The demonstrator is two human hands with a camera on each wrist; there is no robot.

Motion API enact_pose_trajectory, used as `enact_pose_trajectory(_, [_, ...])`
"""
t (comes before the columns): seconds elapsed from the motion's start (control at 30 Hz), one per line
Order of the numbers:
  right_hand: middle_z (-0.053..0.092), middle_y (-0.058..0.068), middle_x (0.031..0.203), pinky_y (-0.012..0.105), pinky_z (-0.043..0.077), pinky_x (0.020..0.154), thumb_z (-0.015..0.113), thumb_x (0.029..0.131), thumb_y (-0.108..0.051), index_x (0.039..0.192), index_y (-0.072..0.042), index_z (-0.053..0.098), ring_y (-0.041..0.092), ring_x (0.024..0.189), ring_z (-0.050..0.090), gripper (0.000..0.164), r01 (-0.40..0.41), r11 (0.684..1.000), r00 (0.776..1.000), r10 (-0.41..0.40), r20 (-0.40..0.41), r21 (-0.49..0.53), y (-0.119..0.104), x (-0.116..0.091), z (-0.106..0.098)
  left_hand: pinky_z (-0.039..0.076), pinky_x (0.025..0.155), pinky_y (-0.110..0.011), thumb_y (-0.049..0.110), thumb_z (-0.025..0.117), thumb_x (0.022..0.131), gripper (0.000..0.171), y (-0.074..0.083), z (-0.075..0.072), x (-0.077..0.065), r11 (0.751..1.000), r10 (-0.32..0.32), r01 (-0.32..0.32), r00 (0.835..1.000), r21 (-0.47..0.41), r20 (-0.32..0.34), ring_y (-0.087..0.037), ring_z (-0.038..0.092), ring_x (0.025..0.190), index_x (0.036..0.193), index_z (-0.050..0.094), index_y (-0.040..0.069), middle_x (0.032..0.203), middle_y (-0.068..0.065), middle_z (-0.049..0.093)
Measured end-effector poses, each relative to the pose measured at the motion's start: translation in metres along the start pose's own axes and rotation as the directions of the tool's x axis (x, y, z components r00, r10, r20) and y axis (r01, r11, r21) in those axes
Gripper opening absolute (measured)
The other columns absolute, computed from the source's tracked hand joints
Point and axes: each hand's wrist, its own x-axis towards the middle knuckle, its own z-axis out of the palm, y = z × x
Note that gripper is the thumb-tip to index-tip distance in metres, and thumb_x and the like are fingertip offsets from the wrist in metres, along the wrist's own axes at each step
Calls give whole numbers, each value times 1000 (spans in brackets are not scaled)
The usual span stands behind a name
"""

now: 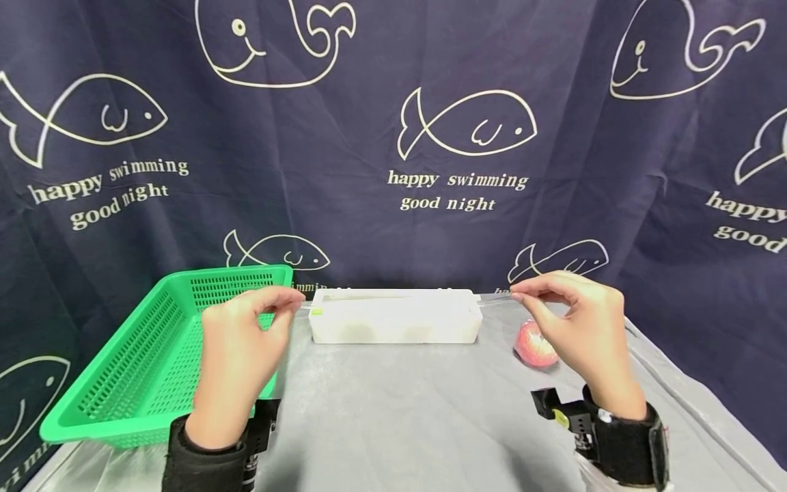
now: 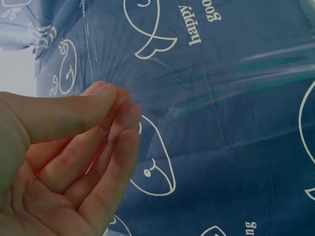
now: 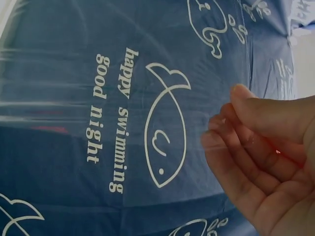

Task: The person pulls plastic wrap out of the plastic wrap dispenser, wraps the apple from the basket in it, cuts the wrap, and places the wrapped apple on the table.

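Observation:
A sheet of clear plastic film (image 2: 266,61) stretches between the two hands, showing mainly by its glossy streaks and thin edges. My left hand (image 1: 242,342) pinches one corner between thumb and fingertips, just left of a long white box (image 1: 396,329). On the other side, my right hand (image 1: 581,328) pinches the opposite corner, with its thumb pressed to the index finger. In the head view, strips of film show at both ends of the box. In the right wrist view, the film (image 3: 49,110) spreads out from the fingertips. A red apple (image 1: 532,345) lies behind the right hand, partly covered by it.
At left a green perforated basket (image 1: 67,417) stands close by the left hand and wrist. A grey cloth covers the table (image 1: 393,410). Behind the table hangs a dark blue curtain (image 1: 356,150) with white fish drawings. Both wrists wear black camera straps.

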Motion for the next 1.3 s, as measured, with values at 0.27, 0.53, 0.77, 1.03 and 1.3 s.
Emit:
enact_pose_trajectory(0.27, [73, -3, 72, 1, 43, 66, 81, 65, 5, 77, -18, 76, -24, 71, 55, 26, 76, 997, 993, -75, 90, -4, 4, 6, -8, 35, 52, -12, -3, 72, 75, 17, -2, -3, -1, 999, 32, -32, 999, -7, 26, -17, 67, 62, 79, 77, 12, 73, -2, 74])
enact_pose_trajectory(0.53, [72, -6, 73, 3, 44, 62, 81, 68, 1, 78, -20, 75, -22, 72, 57, 24, 124, 992, 979, -126, 158, 26, 8, 6, -11, 33, 50, -13, -3, 73, 73, 18, -7, -6, -3, 996, 93, -93, 995, 4, 46, -14, 64, 60, 79, 78, 13, 73, -2, 74])
enact_pose_trajectory(0.77, [70, -12, 73, 3, 46, 66, 82, 63, 5, 78, -25, 73, -17, 70, 59, 34, 102, 992, 970, -114, 214, 69, 9, -1, -20, 41, 55, -15, -5, 75, 69, 24, -8, -12, -7, 987, 158, -159, 986, 0, 50, -14, 69, 65, 78, 78, 16, 72, 3, 74])
enact_pose_trajectory(1.03, [69, -14, 75, 4, 47, 70, 84, 59, 5, 81, -25, 74, -15, 74, 60, 38, 122, 988, 969, -139, 204, 96, 11, -11, -27, 48, 61, -22, -5, 77, 67, 25, -5, -20, -12, 981, 195, -196, 980, 15, 43, -11, 69, 69, 77, 77, 17, 73, 5, 73])
enact_pose_trajectory(1.3, [71, -14, 79, 4, 45, 73, 83, 54, 9, 81, -21, 76, -10, 78, 61, 41, 127, 982, 970, -152, 189, 140, 5, -14, -34, 44, 59, -16, 1, 75, 70, 25, -11, -23, -20, 976, 218, -219, 975, 11, 47, -3, 64, 69, 82, 77, 23, 75, 10, 72])
